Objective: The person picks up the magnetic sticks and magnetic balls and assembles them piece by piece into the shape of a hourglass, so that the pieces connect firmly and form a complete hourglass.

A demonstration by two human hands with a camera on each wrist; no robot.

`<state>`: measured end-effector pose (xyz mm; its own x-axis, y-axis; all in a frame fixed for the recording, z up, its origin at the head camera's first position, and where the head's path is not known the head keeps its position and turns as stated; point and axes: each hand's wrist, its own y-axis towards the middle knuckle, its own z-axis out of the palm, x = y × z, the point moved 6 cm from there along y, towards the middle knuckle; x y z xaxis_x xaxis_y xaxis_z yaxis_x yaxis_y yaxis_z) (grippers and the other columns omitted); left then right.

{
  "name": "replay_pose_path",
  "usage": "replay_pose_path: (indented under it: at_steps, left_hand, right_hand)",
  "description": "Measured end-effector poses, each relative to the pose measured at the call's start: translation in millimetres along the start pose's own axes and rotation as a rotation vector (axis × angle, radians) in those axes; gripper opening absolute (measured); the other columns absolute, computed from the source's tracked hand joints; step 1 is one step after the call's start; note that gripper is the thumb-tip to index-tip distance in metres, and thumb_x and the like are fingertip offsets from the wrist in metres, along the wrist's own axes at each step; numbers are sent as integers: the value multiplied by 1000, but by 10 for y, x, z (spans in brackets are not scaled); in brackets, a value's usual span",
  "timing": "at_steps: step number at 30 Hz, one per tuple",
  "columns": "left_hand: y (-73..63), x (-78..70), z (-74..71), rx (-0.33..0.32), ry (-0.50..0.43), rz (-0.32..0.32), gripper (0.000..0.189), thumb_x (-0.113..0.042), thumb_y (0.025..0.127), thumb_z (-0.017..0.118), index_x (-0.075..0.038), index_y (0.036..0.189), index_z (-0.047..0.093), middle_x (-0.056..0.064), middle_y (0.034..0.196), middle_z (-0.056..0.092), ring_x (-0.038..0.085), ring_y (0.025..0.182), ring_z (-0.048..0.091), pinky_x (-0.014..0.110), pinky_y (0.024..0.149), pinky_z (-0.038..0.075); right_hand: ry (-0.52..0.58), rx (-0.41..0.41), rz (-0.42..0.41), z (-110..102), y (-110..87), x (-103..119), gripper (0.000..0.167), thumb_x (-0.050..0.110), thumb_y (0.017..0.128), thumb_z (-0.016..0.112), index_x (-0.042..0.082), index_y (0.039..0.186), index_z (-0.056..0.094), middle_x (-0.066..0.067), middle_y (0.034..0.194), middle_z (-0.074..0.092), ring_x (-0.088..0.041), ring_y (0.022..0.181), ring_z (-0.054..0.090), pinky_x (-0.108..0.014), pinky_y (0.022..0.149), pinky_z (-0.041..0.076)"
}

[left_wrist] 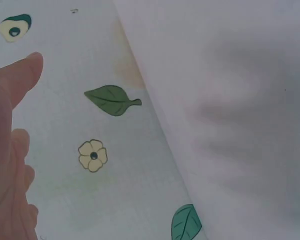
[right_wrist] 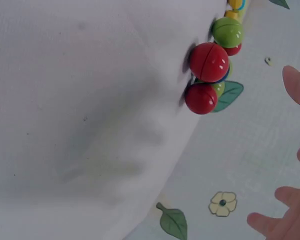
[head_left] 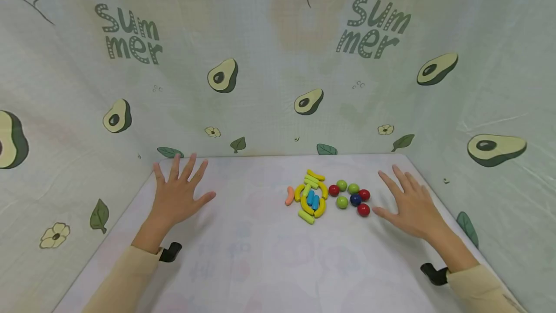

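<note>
My left hand (head_left: 177,197) is spread over the left part of the table, its fingers straight and apart, holding nothing. On the right, my right hand (head_left: 410,206) hovers with fingers extended and holds nothing. Nearest to it lies a group of small balls: a red ball (head_left: 363,210), a dark blue ball (head_left: 355,200) and a green ball (head_left: 342,202) among several. Just left of these sits a cluster of small curved and stick-shaped pieces, including a yellow curved piece (head_left: 322,208), a blue stick (head_left: 315,202), a light green stick (head_left: 306,216) and an orange curved piece (head_left: 289,196).
A white covered table (head_left: 243,264) spans the space between both arms. Cloth walls (head_left: 260,28) printed with avocados, leaves and lettering rise at the back and on both sides. A black wrist mount (head_left: 171,252) shows at the left wrist, another mount (head_left: 434,274) at the right.
</note>
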<state>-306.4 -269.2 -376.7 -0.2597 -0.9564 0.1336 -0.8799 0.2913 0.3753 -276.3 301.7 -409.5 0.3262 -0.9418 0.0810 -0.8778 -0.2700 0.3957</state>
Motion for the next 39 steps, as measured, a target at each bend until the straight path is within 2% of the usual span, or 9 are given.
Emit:
replay_pose_path:
  at_steps: [6,10,17,23,31,36,39]
  left_hand:
    - [116,-118,28,31,-2,27,96,-72,96,60,-20,170,28,15,177,16,49,162,-1,80,116,-17]
    - [182,-224,63,62,-35,55,97,-73,96,58,-22,171,23,13,178,13,47,163,-1,79,117,-16]
    - [275,-421,139,85,-97,126,96,-72,98,57,-24,172,18,10,179,10,45,163,5,83,119,-2]
    - [348,-577,180,85,-144,207,94,-70,100,57,-24,172,18,10,178,14,43,163,12,81,120,12]
    - [437,-806,305,117,-241,272,92,-65,101,60,-22,171,19,9,178,14,43,160,24,74,122,24]
    - [485,-967,404,136,-339,308,91,-60,101,63,-22,171,20,9,178,18,42,158,28,66,122,32]
    - [504,-1068,488,186,-412,318,90,-56,101,67,-25,171,20,6,178,18,39,158,30,64,118,40]
  right_hand:
    - [62,-2,-48,-4,53,38,105,47,86,86,17,168,29,-29,168,28,-60,141,38,-82,106,36]
    - [126,42,-65,12,91,55,101,43,88,86,18,168,30,-28,169,27,-60,142,38,-83,103,38]
    - [255,132,-54,109,148,66,96,33,91,86,18,167,31,-26,169,27,-61,146,33,-84,104,36]
    - [329,134,-92,185,178,84,89,22,90,87,13,164,37,-27,165,31,-56,146,36,-79,108,38]
    - [388,153,-106,269,183,108,80,20,92,86,12,159,44,-21,159,40,-47,141,46,-71,108,45]
    - [420,181,-69,327,160,67,75,19,93,85,10,157,47,-20,150,47,-46,131,54,-66,100,54]
    - [446,200,-47,367,141,40,72,18,92,85,9,154,49,-21,145,51,-45,125,57,-61,93,59]
